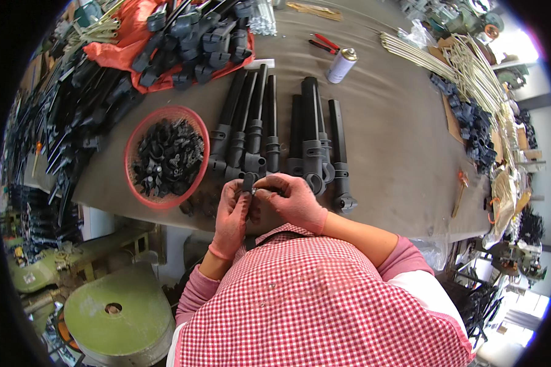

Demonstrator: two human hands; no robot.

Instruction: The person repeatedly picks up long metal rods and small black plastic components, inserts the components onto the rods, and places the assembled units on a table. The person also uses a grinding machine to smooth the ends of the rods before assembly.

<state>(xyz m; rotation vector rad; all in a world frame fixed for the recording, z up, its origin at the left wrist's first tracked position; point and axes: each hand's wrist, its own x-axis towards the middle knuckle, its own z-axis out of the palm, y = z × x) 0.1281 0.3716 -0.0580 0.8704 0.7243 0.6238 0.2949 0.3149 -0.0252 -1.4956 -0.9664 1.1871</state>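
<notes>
Both hands wear pinkish-red gloves and meet at the table's near edge. Upright in the fingers of my left hand (230, 214) is a small black plastic part (249, 181). The fingertips of my right hand (297, 202) pinch against its side, where a tiny shiny spot shows; what they grip is too small to name. Just beyond lie several black tubes with dark grey joint fittings, in a left group (251, 113) and a right group (312, 119). Left of my hands stands a red mesh basket (206, 142) of small black plastic parts (168, 156).
Tubes with grey fittings (217, 46) are heaped on an orange-red sheet (119, 49) at the far left. Farther back are red-handled pliers (326, 43) and a spray can (341, 65). Pale rods (416, 56) and dark fittings (474, 125) lie right; a green machine (119, 318) stands lower left.
</notes>
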